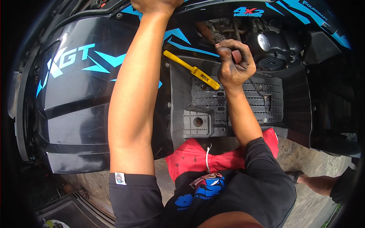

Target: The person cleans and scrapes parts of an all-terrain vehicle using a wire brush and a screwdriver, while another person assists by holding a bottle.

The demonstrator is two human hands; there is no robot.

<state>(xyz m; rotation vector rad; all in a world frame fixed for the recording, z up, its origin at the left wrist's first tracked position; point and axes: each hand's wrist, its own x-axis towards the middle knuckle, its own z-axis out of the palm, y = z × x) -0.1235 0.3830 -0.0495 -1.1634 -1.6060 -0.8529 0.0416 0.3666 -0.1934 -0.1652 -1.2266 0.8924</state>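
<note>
My left arm stretches forward across the black bodywork of an ATV (83,76). My left hand (156,4) is at the top edge, cut off, so its fingers are hidden. Over the footwell, my soot-stained right hand (236,66) is closed, fingers curled in. A grey, wiry tuft like steel wool (218,38) sticks out at its fingertips, beside the engine opening. Something pinkish shows between the curled fingers; I cannot make out what. A long yellow tool (192,70) lies slantwise on the footwell edge, left of that hand.
The engine (270,47) with its round cover sits just right of my right hand. Below is the ridged black footrest (247,102) with a raised block (198,122). Another person's leg (318,185) stands at the lower right. A skin-toned shape shows behind the engine opening.
</note>
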